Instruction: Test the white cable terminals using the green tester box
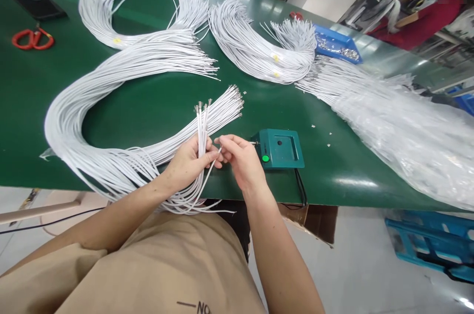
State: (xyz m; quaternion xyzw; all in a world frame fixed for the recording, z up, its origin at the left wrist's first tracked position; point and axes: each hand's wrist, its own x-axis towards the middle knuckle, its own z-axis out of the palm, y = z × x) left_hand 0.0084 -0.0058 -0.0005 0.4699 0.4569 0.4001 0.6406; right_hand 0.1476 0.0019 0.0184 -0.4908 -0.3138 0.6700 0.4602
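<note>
My left hand is closed around a few white cables, whose metal-tipped ends stick up above the fingers. Its thumb and fingertips reach toward my right hand. That hand pinches the end of a single white cable that curves down toward my lap. Just right of the fingertips stands a small green machine with a lit green button and a thin metal shaft on its left side. A long bundle of white cables loops around on the left, its near end passing behind my left hand.
More cable bundles lie across the green table. Right is a plastic-wrapped bundle; behind it, a blue tray of small metal parts. Orange-handled scissors and a dark phone lie far left. Co-workers are in the background.
</note>
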